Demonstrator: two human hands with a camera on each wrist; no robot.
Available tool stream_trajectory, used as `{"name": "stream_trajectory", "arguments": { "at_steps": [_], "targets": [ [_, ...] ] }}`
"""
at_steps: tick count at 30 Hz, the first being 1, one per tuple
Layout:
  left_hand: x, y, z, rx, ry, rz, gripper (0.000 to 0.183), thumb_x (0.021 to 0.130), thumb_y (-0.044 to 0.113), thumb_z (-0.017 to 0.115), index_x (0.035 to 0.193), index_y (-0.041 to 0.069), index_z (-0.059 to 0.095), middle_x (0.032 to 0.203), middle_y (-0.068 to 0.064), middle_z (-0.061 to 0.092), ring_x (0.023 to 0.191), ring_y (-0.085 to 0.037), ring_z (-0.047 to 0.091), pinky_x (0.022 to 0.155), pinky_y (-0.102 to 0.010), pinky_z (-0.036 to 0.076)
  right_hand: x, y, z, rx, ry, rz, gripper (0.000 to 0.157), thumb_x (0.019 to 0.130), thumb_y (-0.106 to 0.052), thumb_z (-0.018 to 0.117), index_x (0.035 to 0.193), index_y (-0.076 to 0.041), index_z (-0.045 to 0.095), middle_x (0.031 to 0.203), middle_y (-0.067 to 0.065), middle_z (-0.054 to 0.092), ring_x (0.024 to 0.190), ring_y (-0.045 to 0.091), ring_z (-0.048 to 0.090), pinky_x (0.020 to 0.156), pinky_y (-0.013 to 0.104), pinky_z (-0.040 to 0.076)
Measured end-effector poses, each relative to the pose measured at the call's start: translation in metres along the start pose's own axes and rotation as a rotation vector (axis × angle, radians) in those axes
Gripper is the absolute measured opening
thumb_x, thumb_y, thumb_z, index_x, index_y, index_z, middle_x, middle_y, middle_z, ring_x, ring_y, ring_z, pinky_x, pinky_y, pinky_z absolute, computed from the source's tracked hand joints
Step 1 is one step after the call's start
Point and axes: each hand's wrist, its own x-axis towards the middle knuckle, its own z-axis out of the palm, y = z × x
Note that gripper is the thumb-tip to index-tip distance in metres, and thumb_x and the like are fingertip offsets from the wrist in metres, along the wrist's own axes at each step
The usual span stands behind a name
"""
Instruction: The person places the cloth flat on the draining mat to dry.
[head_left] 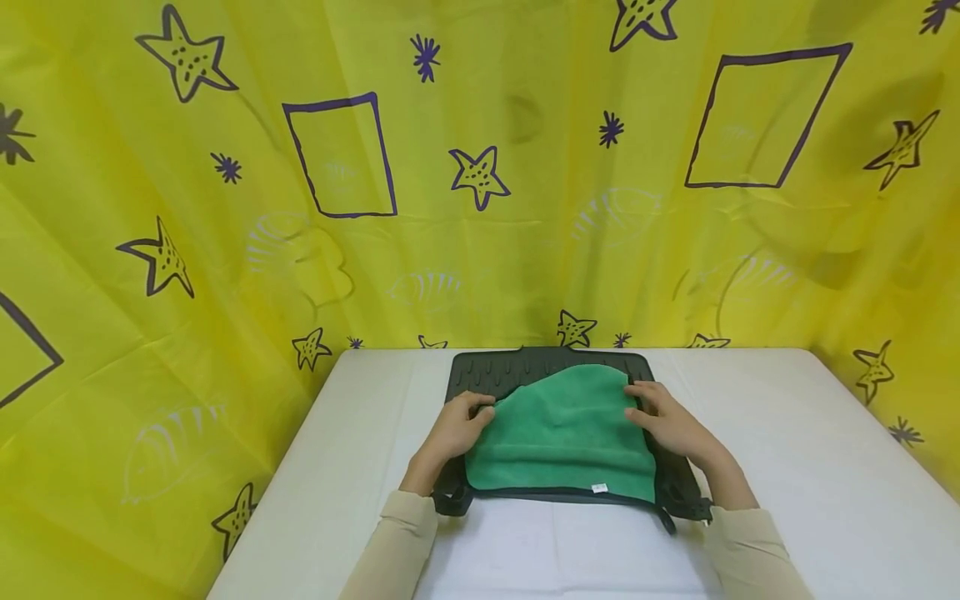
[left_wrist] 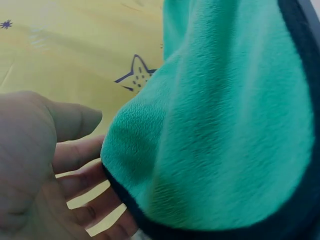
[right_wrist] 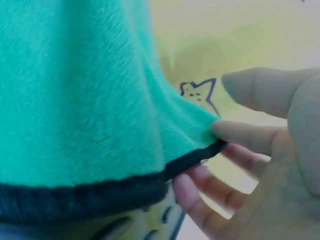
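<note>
A green fleecy cloth [head_left: 562, 433] with dark edging lies over a dark board with raised ribs [head_left: 491, 372]. A small white label [head_left: 599, 488] shows near its front edge. My left hand [head_left: 459, 425] is at the cloth's left side; in the left wrist view its fingers [left_wrist: 82, 177] reach behind the edge and its thumb stands apart from the fabric. On the right side is my right hand [head_left: 671, 421]. In the right wrist view, its fingertips touch the cloth's dark-edged corner [right_wrist: 202, 152], with the thumb [right_wrist: 255, 90] raised clear of it.
Black strap-like pieces stick out at the front left [head_left: 453, 502] and front right [head_left: 686, 507] of the board. All this rests on a white-covered table [head_left: 787, 442]. A yellow curtain [head_left: 525, 267] with stars and squares hangs behind and along both sides.
</note>
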Motion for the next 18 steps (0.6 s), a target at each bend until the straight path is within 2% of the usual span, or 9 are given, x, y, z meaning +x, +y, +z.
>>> {"name": "stream_trajectory", "arguments": {
  "at_steps": [5,9,11,13,16,18],
  "targets": [
    [-0.001,0.002,-0.012,0.013,0.022,0.036,0.035,0.097,0.025,0.056,0.128,0.009,0.061,0.124,-0.008,0.06,0.1,-0.02,0.055,0.083,-0.035,0.048,0.001,-0.006,-0.004,0.068,0.041,-0.041,0.057,0.1,-0.031,0.05,0.146,-0.002,0.032,0.155,0.022,0.017,0.133,0.05,0.031,0.102,0.065,0.032],
    [0.0,0.001,-0.018,0.008,0.033,0.005,0.033,0.097,0.027,0.057,0.124,0.009,0.065,0.117,-0.006,0.065,0.097,-0.018,0.059,0.082,-0.033,0.051,0.001,-0.008,-0.005,0.065,0.036,-0.035,0.056,0.101,-0.033,0.049,0.144,-0.001,0.035,0.153,0.022,0.022,0.131,0.046,0.035,0.1,0.062,0.036],
    [0.0,-0.001,-0.018,0.021,0.031,-0.023,0.03,0.096,0.028,0.058,0.116,0.009,0.069,0.11,-0.004,0.069,0.093,-0.017,0.061,0.078,-0.032,0.052,0.001,-0.006,-0.004,0.047,0.01,-0.005,0.055,0.1,-0.035,0.049,0.142,0.0,0.04,0.149,0.023,0.03,0.129,0.044,0.039,0.1,0.059,0.038],
    [0.0,-0.003,-0.017,0.046,0.027,-0.053,0.027,0.096,0.028,0.058,0.101,0.007,0.074,0.091,-0.002,0.07,0.08,-0.014,0.06,0.067,-0.029,0.05,0.0,-0.003,-0.003,0.029,-0.023,0.039,0.053,0.1,-0.036,0.049,0.137,0.002,0.045,0.143,0.024,0.04,0.127,0.041,0.043,0.099,0.056,0.041],
    [0.001,-0.007,-0.013,0.082,0.03,-0.072,0.031,0.095,0.027,0.06,0.078,0.004,0.073,0.061,0.001,0.054,0.058,-0.011,0.047,0.051,-0.025,0.036,-0.001,-0.001,-0.001,0.026,-0.066,0.103,0.049,0.1,-0.034,0.049,0.131,0.004,0.053,0.134,0.024,0.052,0.122,0.038,0.051,0.097,0.053,0.044],
    [0.001,-0.009,-0.01,0.09,0.05,-0.09,0.034,0.094,0.028,0.061,0.071,0.005,0.07,0.056,0.002,0.045,0.053,-0.011,0.041,0.048,-0.025,0.03,-0.002,0.0,0.0,0.026,-0.076,0.138,0.047,0.1,-0.033,0.049,0.128,0.004,0.056,0.129,0.022,0.058,0.119,0.035,0.054,0.097,0.053,0.044]
  ]
}}
